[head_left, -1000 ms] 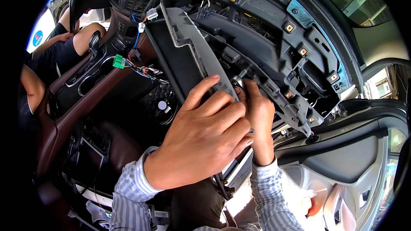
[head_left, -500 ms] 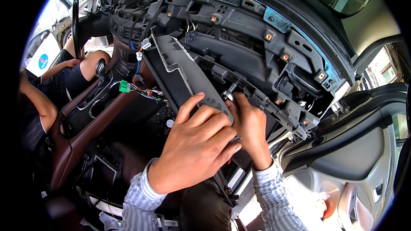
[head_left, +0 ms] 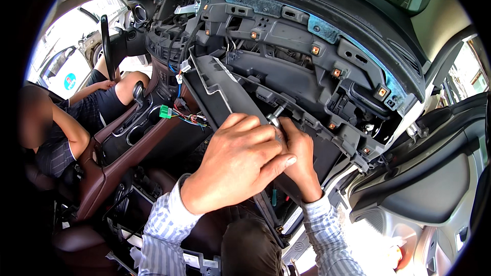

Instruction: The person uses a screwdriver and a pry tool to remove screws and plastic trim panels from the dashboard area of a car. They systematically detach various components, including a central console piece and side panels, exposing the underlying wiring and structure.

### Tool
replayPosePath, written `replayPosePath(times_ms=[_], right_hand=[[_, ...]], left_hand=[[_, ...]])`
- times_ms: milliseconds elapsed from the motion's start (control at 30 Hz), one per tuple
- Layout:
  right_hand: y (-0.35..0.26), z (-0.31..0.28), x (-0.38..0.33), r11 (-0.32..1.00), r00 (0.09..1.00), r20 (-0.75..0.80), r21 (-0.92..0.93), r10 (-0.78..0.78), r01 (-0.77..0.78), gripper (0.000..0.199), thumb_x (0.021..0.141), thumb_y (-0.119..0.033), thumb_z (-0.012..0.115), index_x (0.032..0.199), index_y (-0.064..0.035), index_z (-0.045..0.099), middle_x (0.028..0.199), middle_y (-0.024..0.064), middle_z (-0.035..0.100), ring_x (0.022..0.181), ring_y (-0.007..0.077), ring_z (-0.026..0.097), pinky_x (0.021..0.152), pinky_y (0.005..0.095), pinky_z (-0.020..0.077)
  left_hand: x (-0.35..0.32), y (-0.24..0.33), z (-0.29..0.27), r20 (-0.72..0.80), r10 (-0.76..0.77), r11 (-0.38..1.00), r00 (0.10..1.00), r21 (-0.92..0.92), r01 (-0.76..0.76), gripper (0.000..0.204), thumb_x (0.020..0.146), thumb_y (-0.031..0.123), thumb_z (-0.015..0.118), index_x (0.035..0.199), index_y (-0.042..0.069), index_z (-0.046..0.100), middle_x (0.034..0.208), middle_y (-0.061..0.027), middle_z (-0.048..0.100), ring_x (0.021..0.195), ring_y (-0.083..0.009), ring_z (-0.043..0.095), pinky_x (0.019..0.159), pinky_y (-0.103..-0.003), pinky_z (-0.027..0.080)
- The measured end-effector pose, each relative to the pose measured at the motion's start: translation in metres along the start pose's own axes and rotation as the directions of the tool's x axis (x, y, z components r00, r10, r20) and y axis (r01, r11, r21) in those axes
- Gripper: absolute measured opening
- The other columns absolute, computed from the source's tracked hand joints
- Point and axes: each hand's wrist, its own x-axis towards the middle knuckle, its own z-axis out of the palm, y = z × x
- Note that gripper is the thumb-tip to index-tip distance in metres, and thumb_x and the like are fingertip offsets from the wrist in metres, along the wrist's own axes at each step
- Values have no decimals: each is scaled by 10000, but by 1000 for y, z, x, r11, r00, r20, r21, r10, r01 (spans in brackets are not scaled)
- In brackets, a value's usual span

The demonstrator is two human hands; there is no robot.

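Note:
A ratchet wrench [head_left: 274, 119] points its silver head and extension up at the lower edge of the stripped dashboard frame [head_left: 286, 98]. My right hand [head_left: 300, 156] is wrapped round the wrench close to its head. My left hand [head_left: 232, 161] lies closed over the wrench's handle side, its knuckles up and thumb toward the right hand; its fingers hide most of the handle. Beyond the left hand, a long grey trim panel [head_left: 221, 83] slants from the dash down under my hands. The fastener end of the tool is too small to make out.
A green connector [head_left: 165, 112] with loose coloured wires hangs beside the brown centre console [head_left: 123, 157]. At left, another person [head_left: 69, 133] sits near the steering wheel [head_left: 106, 46]. The open door [head_left: 414, 194] stands at right. Loose parts lie at lower left.
The left hand's fingers have curled in over the wrench handle, and its raised index finger has come down. The right hand stays at the wrench. The whole view has shifted slightly.

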Motion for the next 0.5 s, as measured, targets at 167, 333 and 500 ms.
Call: replayPosePath(times_ms=[167, 333, 500], right_hand=[[2, -7, -1, 993, 998, -10, -103, -61, 60, 116, 899, -148, 616, 979, -68, 592, 811, 167, 667, 725, 391, 643, 590, 467, 492], [0, -8, 2, 998, 999, -9, -47, -43, 43, 161, 917, -192, 609, 958, -40, 579, 811, 176, 669, 725, 389, 648, 589, 481, 497], [-1, -8, 3, 999, 998, 42, -7, -38, 38, 213, 914, -200, 611, 948, 7, 573, 802, 206, 665, 703, 401, 645, 588, 497, 496]], left_hand=[[45, -12, 4, 150, -229, 969, 962, -62, 240, 302, 850, 249, 684, 718, 10, 557, 759, -136, 611, 762, -333, 609, 652, -427, 462], [79, -41, 10, 460, -295, 955, 838, 181, 236, 292, 816, 302, 714, 835, 12, 693, 775, -166, 673, 736, -378, 644, 689, -452, 495], [87, -45, 11, 514, -355, 880, 781, 465, 94, 379, 821, 467, 674, 832, 97, 754, 740, -133, 688, 786, -347, 667, 745, -439, 496]])
